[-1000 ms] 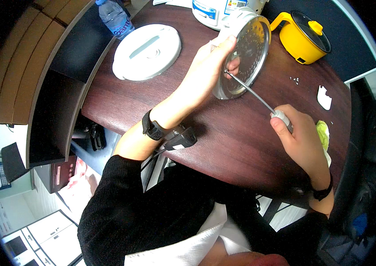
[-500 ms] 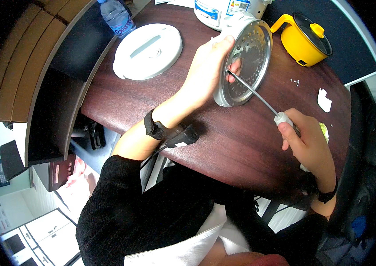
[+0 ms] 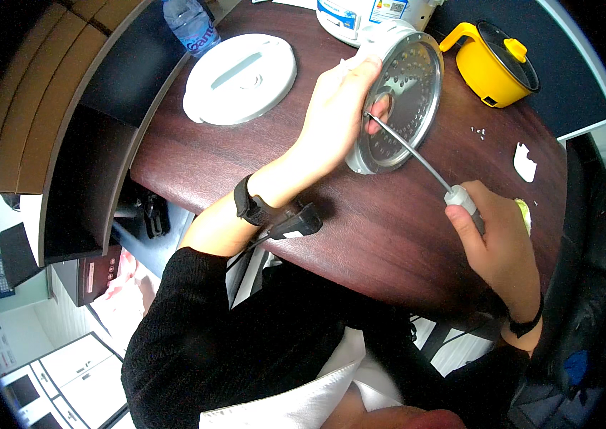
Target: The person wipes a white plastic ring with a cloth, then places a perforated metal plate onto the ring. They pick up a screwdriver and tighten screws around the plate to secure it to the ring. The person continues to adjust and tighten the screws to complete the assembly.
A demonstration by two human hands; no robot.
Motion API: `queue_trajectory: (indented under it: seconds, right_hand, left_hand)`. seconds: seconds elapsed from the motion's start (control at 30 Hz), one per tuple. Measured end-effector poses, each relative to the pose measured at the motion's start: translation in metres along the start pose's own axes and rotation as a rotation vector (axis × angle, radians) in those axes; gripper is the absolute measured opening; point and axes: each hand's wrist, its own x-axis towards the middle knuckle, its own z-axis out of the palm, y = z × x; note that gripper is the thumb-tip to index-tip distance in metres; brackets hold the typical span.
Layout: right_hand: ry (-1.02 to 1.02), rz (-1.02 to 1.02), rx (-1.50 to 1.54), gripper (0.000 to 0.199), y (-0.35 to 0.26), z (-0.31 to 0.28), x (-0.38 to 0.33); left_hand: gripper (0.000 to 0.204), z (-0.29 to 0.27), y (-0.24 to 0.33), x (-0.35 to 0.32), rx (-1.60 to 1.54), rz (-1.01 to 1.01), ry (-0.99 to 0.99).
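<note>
My left hand (image 3: pixel 336 107) grips a round, metal-faced lid (image 3: pixel 416 86) by its pale rim and tilts it up off the table. Small dimples or holes ring its metal side, and some fingertips show through the opening at its middle. In my right hand (image 3: pixel 497 232) is a screwdriver (image 3: pixel 417 156), held by its white and grey handle. Its long shaft slants up to the left, with the tip against the lid near the rim beside my left hand. Whether a screw sits under the tip is too small to tell.
A flat white lid (image 3: pixel 240 80) lies at the left, by a water bottle (image 3: pixel 192 27). A white appliance (image 3: pixel 367 18) and a yellow pot (image 3: pixel 492 68) stand at the back. White scraps (image 3: pixel 524 163) lie at the right; a black plug-like object (image 3: pixel 304 222) is at the front edge.
My right hand has shifted its hold on the screwdriver handle, its fingers rolled round so more of the handle shows. The lid and my left hand have hardly moved.
</note>
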Motion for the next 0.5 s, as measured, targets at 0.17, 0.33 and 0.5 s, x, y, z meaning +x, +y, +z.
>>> queue_trajectory:
  seconds: [0.17,0.33,0.5]
  right_hand:
    - [-0.082,0.061,-0.013,0.021,-0.0049,-0.0015,-0.0014]
    - [-0.046,0.024,-0.020,0.021,-0.0056,0.0002,-0.0050]
    - [-0.030,0.037,-0.009,0.021,-0.0087,0.0005,-0.0072]
  left_hand:
    - [0.033,-0.0003,-0.0028,-0.0009,-0.084,-0.013,-0.001]
    - [0.037,0.0063,-0.0005,-0.0033,-0.049,-0.010,0.032]
    - [0.035,0.0078,0.0020,-0.0040,0.000,0.007,0.015]
